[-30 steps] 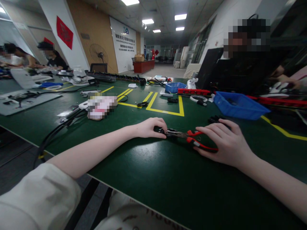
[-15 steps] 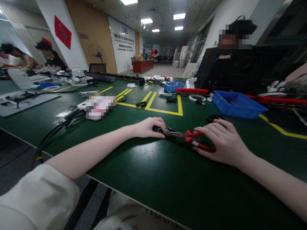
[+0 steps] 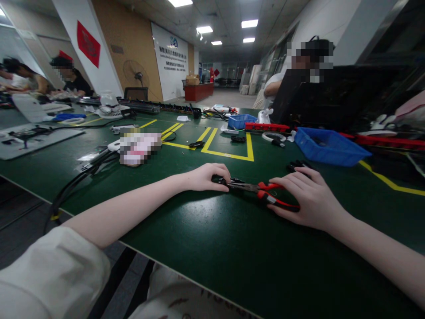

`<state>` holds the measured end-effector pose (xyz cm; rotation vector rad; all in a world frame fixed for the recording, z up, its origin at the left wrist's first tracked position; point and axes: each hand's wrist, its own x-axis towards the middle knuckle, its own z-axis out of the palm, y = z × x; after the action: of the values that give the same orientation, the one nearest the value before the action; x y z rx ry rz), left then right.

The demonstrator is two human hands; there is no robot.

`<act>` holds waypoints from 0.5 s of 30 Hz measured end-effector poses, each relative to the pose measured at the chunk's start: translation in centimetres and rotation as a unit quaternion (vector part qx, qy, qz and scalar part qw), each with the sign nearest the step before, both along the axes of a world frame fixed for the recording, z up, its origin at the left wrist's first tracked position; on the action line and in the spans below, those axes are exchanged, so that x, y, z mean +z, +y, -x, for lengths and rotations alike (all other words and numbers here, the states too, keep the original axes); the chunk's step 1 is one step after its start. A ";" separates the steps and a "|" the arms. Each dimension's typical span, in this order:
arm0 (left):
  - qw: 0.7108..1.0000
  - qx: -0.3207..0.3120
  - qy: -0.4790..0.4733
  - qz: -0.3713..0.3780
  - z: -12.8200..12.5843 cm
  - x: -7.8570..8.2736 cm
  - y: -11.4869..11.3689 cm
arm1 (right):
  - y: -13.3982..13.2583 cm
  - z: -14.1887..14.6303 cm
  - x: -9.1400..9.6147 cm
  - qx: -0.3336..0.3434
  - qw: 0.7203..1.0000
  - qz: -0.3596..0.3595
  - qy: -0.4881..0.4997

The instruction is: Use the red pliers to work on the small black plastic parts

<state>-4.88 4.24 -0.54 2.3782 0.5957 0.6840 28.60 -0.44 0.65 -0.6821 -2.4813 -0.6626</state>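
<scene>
My left hand (image 3: 212, 177) is closed on a small black part (image 3: 235, 180) just above the green table (image 3: 199, 235); the fingers hide much of it, and I cannot make out its kind. In my right hand (image 3: 303, 197) are long-nose pliers (image 3: 265, 195) with red and black handles. Their handles are spread, and the jaws point left, reaching the black part beside my left fingertips. Behind my right hand lie some black pieces (image 3: 297, 165), partly covered by the fingers.
A blue bin (image 3: 332, 148) stands at the right, a smaller blue basket (image 3: 241, 120) farther back. Black parts (image 3: 196, 144) lie near yellow tape lines (image 3: 229, 155). A blurred pink-white object (image 3: 141, 148) and black cables (image 3: 78, 179) are at left. Beyond a dark panel sits a person (image 3: 275, 84).
Both hands and the pliers stay nearly in place. The person behind the dark panel has shifted left and lower, and an arm now shows there.
</scene>
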 end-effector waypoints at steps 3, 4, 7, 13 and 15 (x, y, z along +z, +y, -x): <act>1.000 -0.001 0.001 -0.005 0.0 -0.1 0.1 | 0.1 0.0 0.0 0.009 1.000 0.011 0.002; 1.000 -0.002 0.001 -0.007 0.1 -0.2 0.1 | 0.1 0.0 0.0 0.012 1.000 0.016 0.005; 1.000 -0.012 -0.003 -0.015 0.1 -0.2 0.1 | 0.3 -0.1 -0.1 0.011 0.999 0.031 0.014; 0.999 -0.019 -0.002 -0.028 0.0 -0.1 0.1 | 0.6 -0.4 -0.5 0.008 0.999 0.042 0.003; 0.999 -0.017 -0.003 -0.035 -0.1 -0.1 0.2 | 0.7 -0.6 -0.6 0.009 0.999 0.051 0.000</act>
<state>-4.82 4.40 -0.68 2.4444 0.5356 0.7075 29.16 0.31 0.03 -0.6956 -2.5313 -0.5327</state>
